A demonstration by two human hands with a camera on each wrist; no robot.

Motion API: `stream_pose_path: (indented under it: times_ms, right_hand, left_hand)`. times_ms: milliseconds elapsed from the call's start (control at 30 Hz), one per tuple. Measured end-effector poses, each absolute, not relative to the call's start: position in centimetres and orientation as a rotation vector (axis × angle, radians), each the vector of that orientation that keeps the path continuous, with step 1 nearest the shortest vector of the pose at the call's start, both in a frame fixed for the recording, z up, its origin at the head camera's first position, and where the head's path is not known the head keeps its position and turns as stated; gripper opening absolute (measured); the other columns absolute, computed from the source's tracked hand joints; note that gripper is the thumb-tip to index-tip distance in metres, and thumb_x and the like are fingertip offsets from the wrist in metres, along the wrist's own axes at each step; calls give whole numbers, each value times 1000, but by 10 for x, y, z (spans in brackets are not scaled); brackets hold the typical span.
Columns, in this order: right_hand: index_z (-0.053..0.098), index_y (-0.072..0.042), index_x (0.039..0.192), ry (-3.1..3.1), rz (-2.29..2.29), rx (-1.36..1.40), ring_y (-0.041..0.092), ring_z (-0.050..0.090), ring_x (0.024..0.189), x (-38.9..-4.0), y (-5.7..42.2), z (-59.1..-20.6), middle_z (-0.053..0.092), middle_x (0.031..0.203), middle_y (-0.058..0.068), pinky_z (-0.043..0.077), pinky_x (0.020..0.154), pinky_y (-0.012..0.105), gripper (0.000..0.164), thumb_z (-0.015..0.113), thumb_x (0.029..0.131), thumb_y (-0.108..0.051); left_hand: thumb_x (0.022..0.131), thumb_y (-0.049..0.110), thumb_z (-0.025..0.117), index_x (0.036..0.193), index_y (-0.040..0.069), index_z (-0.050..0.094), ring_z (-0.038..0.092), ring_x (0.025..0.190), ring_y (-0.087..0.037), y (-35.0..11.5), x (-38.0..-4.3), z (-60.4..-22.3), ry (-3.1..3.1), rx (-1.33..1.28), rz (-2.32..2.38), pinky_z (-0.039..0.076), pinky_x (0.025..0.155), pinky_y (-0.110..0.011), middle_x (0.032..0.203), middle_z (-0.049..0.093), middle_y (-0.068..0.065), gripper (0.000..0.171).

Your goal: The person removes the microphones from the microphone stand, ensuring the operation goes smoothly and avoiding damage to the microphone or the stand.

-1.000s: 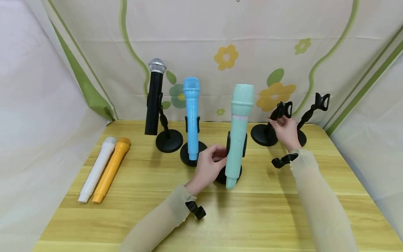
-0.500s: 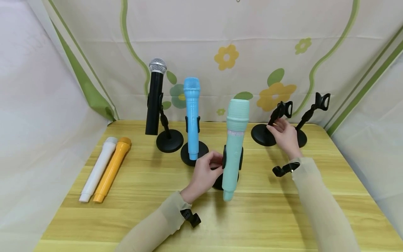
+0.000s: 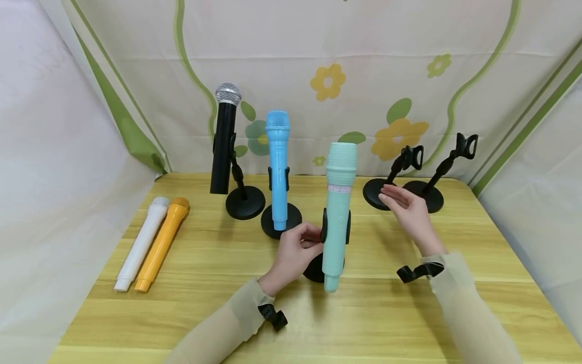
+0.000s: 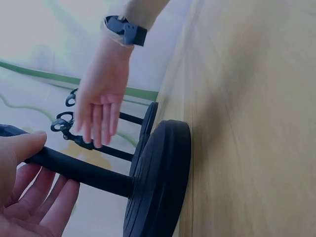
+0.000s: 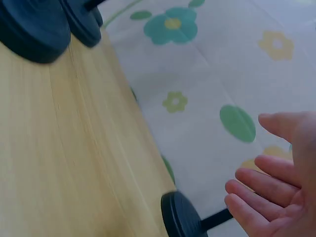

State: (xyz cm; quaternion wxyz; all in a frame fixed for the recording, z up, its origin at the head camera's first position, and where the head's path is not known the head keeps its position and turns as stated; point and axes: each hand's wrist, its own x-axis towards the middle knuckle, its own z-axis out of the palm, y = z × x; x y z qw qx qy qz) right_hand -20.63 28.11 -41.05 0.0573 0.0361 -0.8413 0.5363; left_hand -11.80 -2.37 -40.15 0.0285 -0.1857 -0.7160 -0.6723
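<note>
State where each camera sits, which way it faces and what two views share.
Head: on the head, facing forward and down at the wooden table and mint-green microphone; left hand, right hand and sleeves show.
Left wrist: worn there, facing the stand post the left hand grips; right hand beyond.
Right wrist: worn there, looking past the right hand toward flowered fabric and table.
Shared: head and left wrist both show both hands.

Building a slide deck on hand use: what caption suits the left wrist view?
Left hand grips a stand by its stem; right hand before two more stands.
</note>
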Motion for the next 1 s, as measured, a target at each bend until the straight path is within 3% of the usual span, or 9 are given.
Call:
stream_pose_path:
  times_ms: [100, 267, 500, 633, 800, 1000]
  right_hand:
    - [60, -5, 141, -2515, 1670, 210, 7, 61, 119, -198, 270, -406, 61, 138, 14, 47, 93, 13, 52, 67, 100, -37]
    - [62, -4, 138, -2460, 1745, 349, 9, 63, 117, -184, 253, -399, 63, 136, 13, 50, 94, 18, 44, 67, 101, -28]
    - [63, -1, 135, -2470, 1869, 571, 21, 63, 119, -170, 230, -405, 64, 133, 17, 52, 96, 28, 40, 72, 98, -14]
    - [64, 2, 131, -2519, 1849, 691, 21, 64, 117, -165, 219, -414, 66, 128, 17, 50, 100, 32, 40, 75, 93, -2]
    - [70, 3, 116, -2514, 1842, 786, 21, 66, 111, -160, 204, -424, 70, 117, 13, 50, 101, 32, 35, 79, 84, 10]
    - [72, 0, 96, -2424, 1865, 801, 17, 66, 86, -155, 187, -429, 72, 93, 6, 56, 86, 30, 19, 80, 82, 10]
  left_hand:
    - [86, -17, 71, 102, -7, 68, 69, 90, -27, -25, -118, -401, -2206, -580, -2066, 60, 82, -44, 98, 69, -17, 19]
    - [86, -17, 71, 104, -9, 67, 69, 92, -32, -26, -119, -403, -2224, -588, -2067, 59, 83, -46, 100, 69, -20, 20]
    - [89, -6, 75, 133, 0, 61, 65, 115, -29, -36, -119, -415, -2215, -670, -1997, 53, 98, -41, 128, 65, -14, 46]
    - [96, 2, 71, 141, 6, 57, 58, 126, -23, -46, -112, -399, -2129, -753, -1973, 48, 105, -39, 139, 60, -9, 47]
    - [101, 0, 63, 140, 5, 57, 59, 124, -26, -50, -109, -369, -1962, -807, -2036, 49, 103, -42, 137, 61, -11, 40]
    - [104, 5, 59, 142, 5, 55, 60, 122, -28, -43, -115, -337, -1905, -824, -2126, 49, 103, -41, 136, 61, -10, 38]
